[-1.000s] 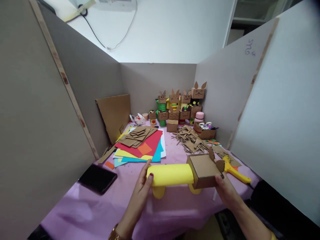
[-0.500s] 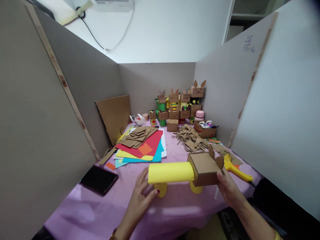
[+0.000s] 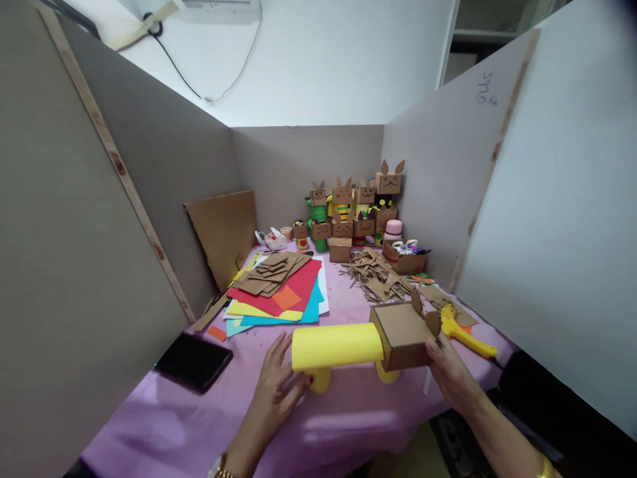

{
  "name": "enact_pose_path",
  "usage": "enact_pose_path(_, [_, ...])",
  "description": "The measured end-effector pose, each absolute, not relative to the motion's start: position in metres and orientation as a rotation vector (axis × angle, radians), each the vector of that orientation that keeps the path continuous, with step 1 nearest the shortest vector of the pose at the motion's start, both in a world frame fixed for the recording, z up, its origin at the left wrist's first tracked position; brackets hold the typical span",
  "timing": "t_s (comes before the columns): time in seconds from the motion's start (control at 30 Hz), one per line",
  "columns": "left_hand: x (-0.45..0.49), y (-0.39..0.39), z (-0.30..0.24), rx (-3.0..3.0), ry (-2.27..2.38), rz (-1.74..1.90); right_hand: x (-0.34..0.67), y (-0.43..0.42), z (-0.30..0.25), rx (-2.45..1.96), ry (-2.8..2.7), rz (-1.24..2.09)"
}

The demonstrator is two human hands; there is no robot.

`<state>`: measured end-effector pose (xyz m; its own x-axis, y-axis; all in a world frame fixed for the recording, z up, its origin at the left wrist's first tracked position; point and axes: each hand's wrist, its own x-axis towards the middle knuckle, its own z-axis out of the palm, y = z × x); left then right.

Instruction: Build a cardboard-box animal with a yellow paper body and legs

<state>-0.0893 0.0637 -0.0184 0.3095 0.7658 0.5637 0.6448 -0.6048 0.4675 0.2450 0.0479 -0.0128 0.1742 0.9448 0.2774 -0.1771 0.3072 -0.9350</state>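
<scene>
A craft figure lies sideways in front of me: a yellow paper tube body (image 3: 336, 346) with two yellow round feet (image 3: 319, 381), joined to a brown cardboard box head (image 3: 403, 334) with two cardboard ears. My left hand (image 3: 279, 388) is at the tube's left end, thumb on the near foot and fingers curled loosely against it. My right hand (image 3: 448, 375) grips the lower right corner of the box head. The figure is just above the purple tablecloth (image 3: 199, 425).
A black phone (image 3: 194, 362) lies at the left. Coloured paper sheets with cardboard squares (image 3: 276, 289) sit behind the figure. A yellow glue gun (image 3: 465, 335) lies at the right, cardboard scraps (image 3: 381, 275) beyond it. Finished cardboard figures (image 3: 358, 206) stand at the back. Grey partition boards enclose the table.
My left hand has slid from the tube's end down to the near foot. The figure has turned slightly, showing its feet more, and the view has shifted a little.
</scene>
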Motion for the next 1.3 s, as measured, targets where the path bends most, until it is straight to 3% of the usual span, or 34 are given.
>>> enact_pose_path(0.33, [-0.089,0.063,-0.018,2.449,1.324,1.159,0.240,0.042,-0.012,-0.967,-0.997,0.962])
enact_pose_path(0.5, [-0.089,0.061,-0.019,2.449,1.323,1.150,0.212,0.006,-0.027,-0.998,-0.722,0.571])
enact_pose_path(0.7, [-0.093,0.063,-0.020,2.446,1.300,1.119,0.201,-0.016,-0.060,-1.034,-0.827,0.510])
enact_pose_path(0.97, [-0.090,0.057,-0.014,2.314,1.256,1.108,0.227,0.024,-0.012,-0.959,-0.973,0.832])
enact_pose_path(1.3, [-0.069,0.059,-0.009,1.976,1.103,1.198,0.229,0.048,-0.015,-0.957,-0.910,0.945])
